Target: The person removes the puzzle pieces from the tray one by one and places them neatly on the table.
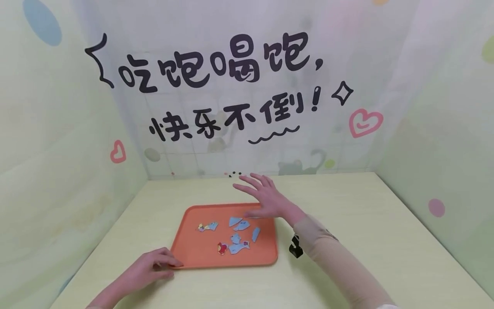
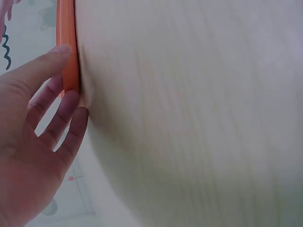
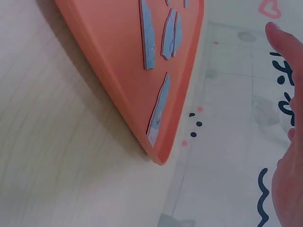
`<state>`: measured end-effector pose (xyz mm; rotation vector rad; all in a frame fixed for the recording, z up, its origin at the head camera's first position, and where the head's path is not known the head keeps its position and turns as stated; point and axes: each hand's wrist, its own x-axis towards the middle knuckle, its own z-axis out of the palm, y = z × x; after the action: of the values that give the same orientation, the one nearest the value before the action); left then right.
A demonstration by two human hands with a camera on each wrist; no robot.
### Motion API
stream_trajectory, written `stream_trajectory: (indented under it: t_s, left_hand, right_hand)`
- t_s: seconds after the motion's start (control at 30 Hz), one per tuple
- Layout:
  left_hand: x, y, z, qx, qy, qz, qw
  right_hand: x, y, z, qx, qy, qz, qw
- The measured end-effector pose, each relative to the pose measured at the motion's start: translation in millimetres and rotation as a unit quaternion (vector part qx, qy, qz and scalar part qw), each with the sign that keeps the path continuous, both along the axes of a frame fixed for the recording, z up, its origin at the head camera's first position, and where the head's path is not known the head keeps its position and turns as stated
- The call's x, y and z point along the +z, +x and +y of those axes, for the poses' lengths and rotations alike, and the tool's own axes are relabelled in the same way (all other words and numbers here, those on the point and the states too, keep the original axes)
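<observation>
An orange tray point(image 1: 200, 253) lies on the table. My left hand point(image 1: 148, 268) holds its near left corner; in the left wrist view the thumb lies on the orange rim point(image 2: 70, 28) and the other fingers bend toward the same corner. Over the far right corner my right hand point(image 1: 268, 199) hovers with fingers spread, holding nothing. Several flat, irregular light-blue pieces, such as this blue piece point(image 1: 256, 234), lie scattered in the tray. One has a red print point(image 1: 222, 248), and a yellow-and-blue piece point(image 1: 208, 226) sits toward the left. In the right wrist view a long piece point(image 3: 160, 106) lies in a tray corner.
Pale wood-grain table point(image 1: 347, 206) surrounds the tray. A printed white curtain point(image 1: 231, 159) with dark lettering stands behind, and similar panels rise at both sides. Beside the right sleeve point(image 1: 328, 253) is a small black object point(image 1: 296, 248).
</observation>
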<state>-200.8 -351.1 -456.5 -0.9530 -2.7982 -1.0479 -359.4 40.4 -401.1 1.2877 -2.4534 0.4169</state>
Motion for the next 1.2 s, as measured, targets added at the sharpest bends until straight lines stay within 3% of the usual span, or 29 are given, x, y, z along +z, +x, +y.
stream_trajectory:
  t_s: [0.17, 0.37, 0.5, 0.67, 0.77, 0.93, 1.13, 1.2]
  left_hand:
    - [-7.3, -2.6, 0.2, 0.003, 0.031, -0.001, 0.9995]
    - [-11.8, -2.8, 0.3, -0.001, 0.059, 0.013, 0.9982]
    - [-12.4, -0.9, 0.9, 0.025, 0.061, -0.015, 0.9977]
    - [-13.4, -0.2, 0.3, 0.055, 0.050, -0.037, 0.9965]
    - [-13.6, 0.9, 1.1, 0.068, 0.045, -0.019, 0.9965]
    - [-13.3, 1.3, 3.8, 0.097, 0.045, 0.009, 0.9943]
    - [-10.3, 0.4, 5.5, 0.154, 0.033, -0.027, 0.9872]
    - [-9.9, -0.2, 5.2, 0.164, 0.039, -0.038, 0.9850]
  right_hand:
    - [-4.0, -4.4, -14.6, 0.013, -0.004, -0.019, 0.9997]
    - [-5.8, -11.7, -31.7, 0.021, 0.008, -0.081, 0.9965]
    - [-13.7, -21.9, -39.1, 0.032, -0.005, -0.129, 0.9911]
    - [-27.9, -30.7, -43.7, 0.041, -0.034, -0.219, 0.9744]
    - [-35.6, -31.9, -45.0, 0.054, -0.048, -0.279, 0.9577]
    - [-42.6, -28.3, -45.2, 0.039, -0.051, -0.329, 0.9423]
    - [-47.1, -24.1, -44.9, 0.003, -0.064, -0.395, 0.9165]
    - [-48.5, -23.7, -45.2, 0.003, -0.064, -0.404, 0.9124]
